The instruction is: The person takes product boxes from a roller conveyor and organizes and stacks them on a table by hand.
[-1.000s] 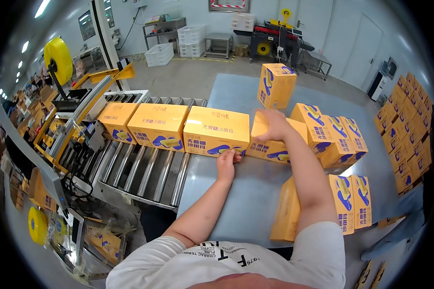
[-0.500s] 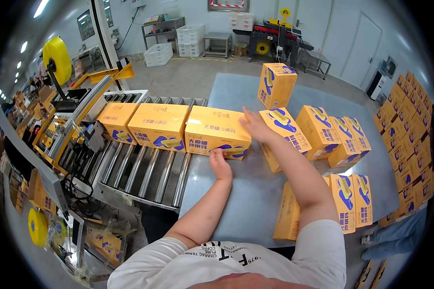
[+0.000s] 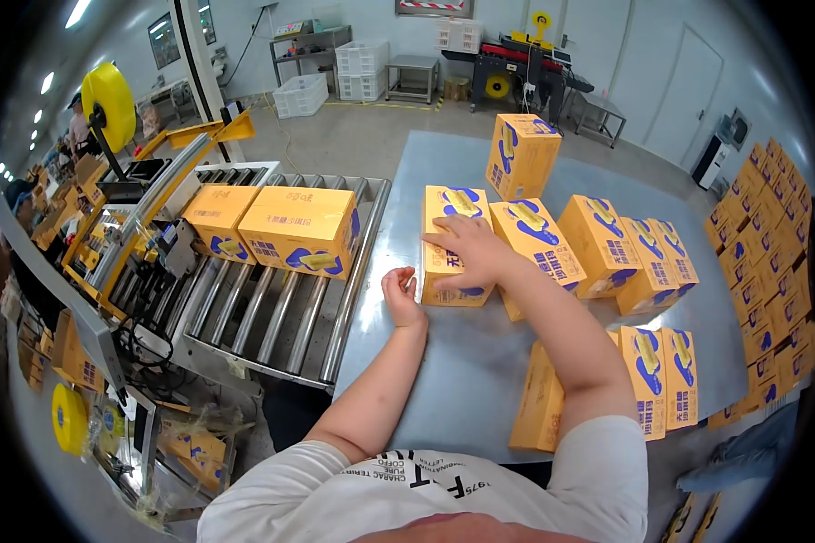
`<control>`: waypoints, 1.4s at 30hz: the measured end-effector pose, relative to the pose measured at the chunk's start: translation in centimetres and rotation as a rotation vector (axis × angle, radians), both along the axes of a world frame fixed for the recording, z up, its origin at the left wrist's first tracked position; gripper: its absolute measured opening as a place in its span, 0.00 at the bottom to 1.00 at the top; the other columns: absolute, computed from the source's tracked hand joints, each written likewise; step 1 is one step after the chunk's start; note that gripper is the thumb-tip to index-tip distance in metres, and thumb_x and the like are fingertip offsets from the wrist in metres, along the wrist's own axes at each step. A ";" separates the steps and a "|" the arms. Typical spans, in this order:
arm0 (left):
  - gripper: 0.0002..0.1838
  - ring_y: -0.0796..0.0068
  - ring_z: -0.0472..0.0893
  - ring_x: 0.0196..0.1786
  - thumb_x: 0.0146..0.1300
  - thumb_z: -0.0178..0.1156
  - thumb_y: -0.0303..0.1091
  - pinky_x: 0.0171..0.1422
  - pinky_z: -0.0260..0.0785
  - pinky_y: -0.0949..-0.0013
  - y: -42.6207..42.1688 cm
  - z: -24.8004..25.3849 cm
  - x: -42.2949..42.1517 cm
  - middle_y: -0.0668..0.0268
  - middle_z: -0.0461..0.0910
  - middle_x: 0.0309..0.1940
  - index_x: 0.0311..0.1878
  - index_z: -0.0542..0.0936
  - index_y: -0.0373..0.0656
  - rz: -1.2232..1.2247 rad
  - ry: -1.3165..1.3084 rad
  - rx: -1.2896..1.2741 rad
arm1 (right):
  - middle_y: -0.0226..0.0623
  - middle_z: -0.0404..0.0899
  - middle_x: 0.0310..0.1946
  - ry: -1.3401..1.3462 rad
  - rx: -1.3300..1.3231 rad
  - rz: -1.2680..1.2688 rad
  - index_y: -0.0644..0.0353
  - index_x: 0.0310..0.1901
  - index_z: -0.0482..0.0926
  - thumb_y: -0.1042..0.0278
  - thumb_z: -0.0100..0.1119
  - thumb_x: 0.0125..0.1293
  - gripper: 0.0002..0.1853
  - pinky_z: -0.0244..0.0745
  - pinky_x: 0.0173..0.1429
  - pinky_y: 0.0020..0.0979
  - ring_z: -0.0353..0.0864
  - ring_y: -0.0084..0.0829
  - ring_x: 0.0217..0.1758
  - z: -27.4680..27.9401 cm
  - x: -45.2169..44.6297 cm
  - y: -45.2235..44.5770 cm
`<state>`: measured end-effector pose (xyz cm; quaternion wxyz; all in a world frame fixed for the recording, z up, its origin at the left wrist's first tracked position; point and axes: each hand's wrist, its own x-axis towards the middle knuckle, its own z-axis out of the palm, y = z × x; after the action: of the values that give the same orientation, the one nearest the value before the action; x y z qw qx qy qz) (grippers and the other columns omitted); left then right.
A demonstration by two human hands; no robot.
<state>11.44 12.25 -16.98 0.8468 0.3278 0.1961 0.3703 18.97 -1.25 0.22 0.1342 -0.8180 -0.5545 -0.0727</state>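
On the metal table, left of the other boxes, stands a yellow cardboard box [image 3: 439,201] with a blue logo. My right hand [image 3: 471,252] lies over its printed face, fingers spread and reaching its left edge, the thumb lower down. Just left of this box is my left hand [image 3: 403,297], apart from it. Its fingers are loosely curled upward and hold nothing. Close by on the right, partly behind my right forearm, is another yellow box [image 3: 536,237]. Two more boxes, the nearer one [image 3: 299,228] with its side logo showing, lie on the roller conveyor [image 3: 312,321].
The metal table [image 3: 417,380] carries several more yellow boxes [image 3: 598,244] at the right. One box [image 3: 522,158] stands at its far side. A strapping machine frame [image 3: 167,195] spans the conveyor at left. Stacked cartons [image 3: 770,271] and a person's legs [image 3: 743,462] are at far right.
The box that lay at the conveyor's end has come right onto the table and turned, its logo face now up toward me. My right hand stayed with it; my left hand has let go.
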 end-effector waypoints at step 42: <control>0.24 0.67 0.86 0.44 0.80 0.43 0.46 0.57 0.76 0.63 -2.3 1.7 -2.2 0.59 0.86 0.40 0.44 0.83 0.37 -0.577 -0.015 0.487 | 0.38 0.78 0.66 0.121 -0.396 -0.978 0.51 0.56 0.87 0.35 0.68 0.61 0.31 0.35 0.84 0.68 0.60 0.46 0.80 4.0 6.9 -8.4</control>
<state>9.21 9.90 -15.23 0.8149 0.5586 -0.0045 0.1546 25.85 -9.66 4.23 -0.0407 -0.9935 -0.1026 0.0266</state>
